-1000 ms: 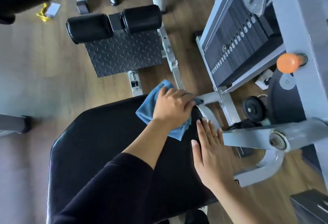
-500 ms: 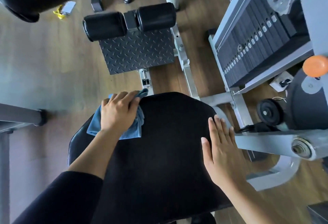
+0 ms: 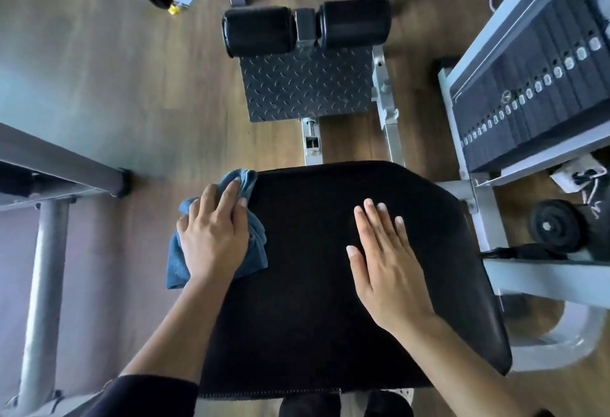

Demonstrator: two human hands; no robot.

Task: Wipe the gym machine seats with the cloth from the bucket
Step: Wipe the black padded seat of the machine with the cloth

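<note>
Since a second ago our left hand [image 3: 213, 238] has swept the cloth [image 3: 257, 251] across the seat [image 3: 313, 317] to its left edge, and our right hand [image 3: 386, 268] has slid inward; now the left presses palm-down on the cloth, fingers nearly straight; the right rests flat, fingers released. Our cloth's long axis lies along that edge, pointing away from us.
</note>
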